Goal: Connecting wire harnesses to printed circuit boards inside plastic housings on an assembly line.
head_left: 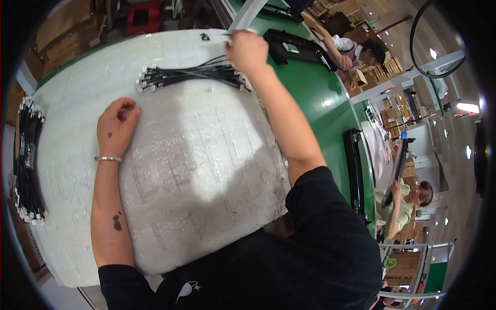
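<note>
On the padded, plastic-wrapped surface before me lies a bundle of black cables with pale connectors at both ends. Beyond its right end, at the surface's far edge, is my right hand. Its fingers are bent and closed on what looks like a thin black cable, mostly hidden by the hand. My left hand, with a bracelet at the wrist, hovers or rests nearer me, left of the bundle. Its fingers curl towards the thumb, and nothing shows in them. A small black piece lies left of my right hand.
Another bundle of black cables lies along the left edge. A green bench on the right carries a black housing and a long black part. Two people work beyond it. Cardboard boxes stand at the far left.
</note>
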Action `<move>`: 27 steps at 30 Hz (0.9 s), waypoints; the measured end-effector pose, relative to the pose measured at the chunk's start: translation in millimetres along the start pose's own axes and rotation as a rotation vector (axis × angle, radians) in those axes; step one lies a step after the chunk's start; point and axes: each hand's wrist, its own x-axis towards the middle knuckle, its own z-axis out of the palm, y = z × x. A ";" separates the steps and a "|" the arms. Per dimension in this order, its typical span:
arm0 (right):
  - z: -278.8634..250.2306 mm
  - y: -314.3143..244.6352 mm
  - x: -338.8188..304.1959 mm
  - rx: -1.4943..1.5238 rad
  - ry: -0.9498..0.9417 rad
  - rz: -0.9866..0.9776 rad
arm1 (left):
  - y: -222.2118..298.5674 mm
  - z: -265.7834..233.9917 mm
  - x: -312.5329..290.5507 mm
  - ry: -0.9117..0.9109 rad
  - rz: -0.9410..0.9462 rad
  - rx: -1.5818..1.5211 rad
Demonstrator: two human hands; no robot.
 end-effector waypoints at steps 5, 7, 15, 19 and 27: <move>65.6 127.0 56.3 -0.179 -0.195 0.347 | -8.0 -6.5 -8.4 0.081 -0.017 -0.009; 77.1 154.8 55.4 -0.116 -0.371 0.419 | -8.7 -2.5 -4.2 0.057 0.028 0.019; 58.1 163.5 45.5 -0.302 -0.438 0.329 | -8.5 -1.8 -0.1 0.123 -0.032 -0.082; -28.3 181.9 -4.0 -0.375 -0.257 0.188 | -8.7 5.3 9.7 0.124 0.004 -0.107; -283.3 88.4 -195.6 -0.088 0.082 -0.487 | -16.9 -11.1 -6.5 0.169 0.074 -0.170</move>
